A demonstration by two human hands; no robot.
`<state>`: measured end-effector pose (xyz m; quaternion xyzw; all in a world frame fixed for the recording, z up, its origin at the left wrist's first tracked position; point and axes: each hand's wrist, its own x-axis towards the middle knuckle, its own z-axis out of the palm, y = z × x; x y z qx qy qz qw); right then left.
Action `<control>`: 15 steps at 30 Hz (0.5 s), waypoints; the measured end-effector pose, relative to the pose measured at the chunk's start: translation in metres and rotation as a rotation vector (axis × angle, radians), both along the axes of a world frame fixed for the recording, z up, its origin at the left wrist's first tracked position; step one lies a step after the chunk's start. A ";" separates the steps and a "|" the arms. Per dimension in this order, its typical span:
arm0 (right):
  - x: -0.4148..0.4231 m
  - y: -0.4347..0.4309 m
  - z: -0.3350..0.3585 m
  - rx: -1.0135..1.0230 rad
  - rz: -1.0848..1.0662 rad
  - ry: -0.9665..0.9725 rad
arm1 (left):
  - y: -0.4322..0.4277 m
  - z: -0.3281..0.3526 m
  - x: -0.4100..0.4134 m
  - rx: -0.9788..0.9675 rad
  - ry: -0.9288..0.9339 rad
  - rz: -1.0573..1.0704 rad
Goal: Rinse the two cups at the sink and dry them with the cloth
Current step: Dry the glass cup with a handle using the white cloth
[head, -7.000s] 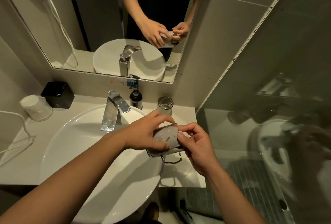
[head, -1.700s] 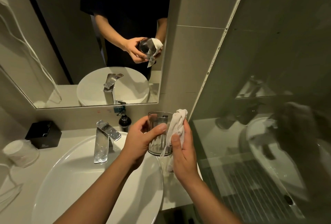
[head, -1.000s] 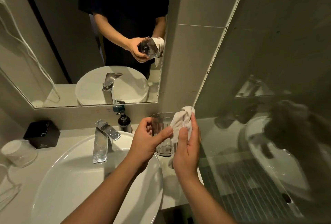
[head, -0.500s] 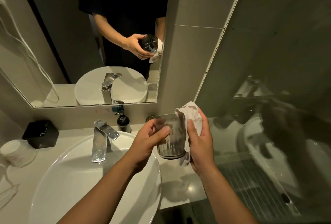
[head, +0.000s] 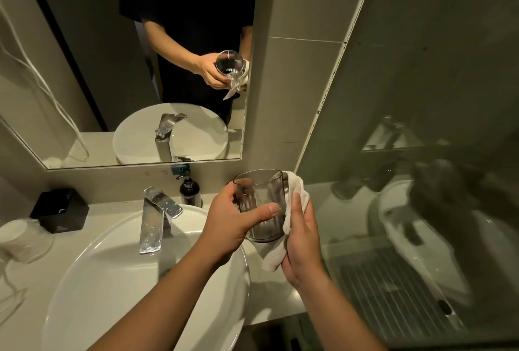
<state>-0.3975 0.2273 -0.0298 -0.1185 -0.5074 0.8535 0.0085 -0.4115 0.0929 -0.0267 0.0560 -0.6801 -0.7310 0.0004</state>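
A clear smoky glass cup (head: 262, 196) is held upright above the right rim of the white basin (head: 112, 280). My left hand (head: 233, 224) grips it from the left, thumb across its front. My right hand (head: 302, 241) presses a white cloth (head: 295, 199) against the cup's right side; the cloth's tail hangs below the cup. No other glass cup shows on the counter; the hands hide the spot behind them.
A chrome tap (head: 154, 218) stands at the basin's back, a dark soap bottle (head: 190, 192) behind it. A black box (head: 60, 214) and a wrapped white cup (head: 21, 238) sit at the left. The mirror (head: 126, 70) is above, a glass shower wall (head: 421, 154) at the right.
Over the last seconds the cup stayed in my left hand while my right hand slid the cloth along its right side. Seven seconds ago both hands held a different, handled cup.
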 end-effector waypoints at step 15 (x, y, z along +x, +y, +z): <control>0.009 -0.011 -0.026 -0.394 0.073 -0.456 | 0.008 -0.014 -0.012 -0.270 0.170 0.048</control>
